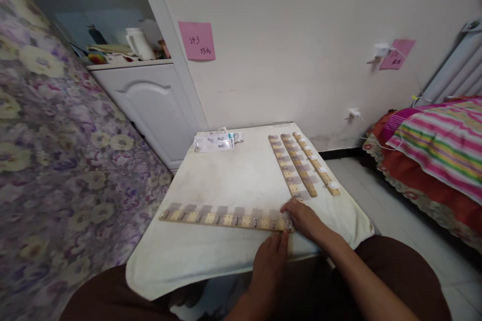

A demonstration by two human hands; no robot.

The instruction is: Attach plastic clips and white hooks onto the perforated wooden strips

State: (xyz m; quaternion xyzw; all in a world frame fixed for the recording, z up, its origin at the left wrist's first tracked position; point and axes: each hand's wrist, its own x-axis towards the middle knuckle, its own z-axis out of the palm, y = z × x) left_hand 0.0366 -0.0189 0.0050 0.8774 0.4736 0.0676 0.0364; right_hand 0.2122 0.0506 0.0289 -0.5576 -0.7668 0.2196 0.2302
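Note:
A long wooden strip lies crosswise near the front of the white-covered table. Along it sit several small metal pieces on clear, brownish backings; their exact kind is too small to tell. My right hand is closed around the strip's right end, its fingertips by the last metal piece. From the near side, my left hand presses its closed fingertips to the same end. Whether either hand also pinches a small part is hidden.
Three more wooden strips with small pieces lie at the table's right. Clear plastic packets rest at the back left. A floral curtain hangs left, a wall stands behind, and a bed is at right.

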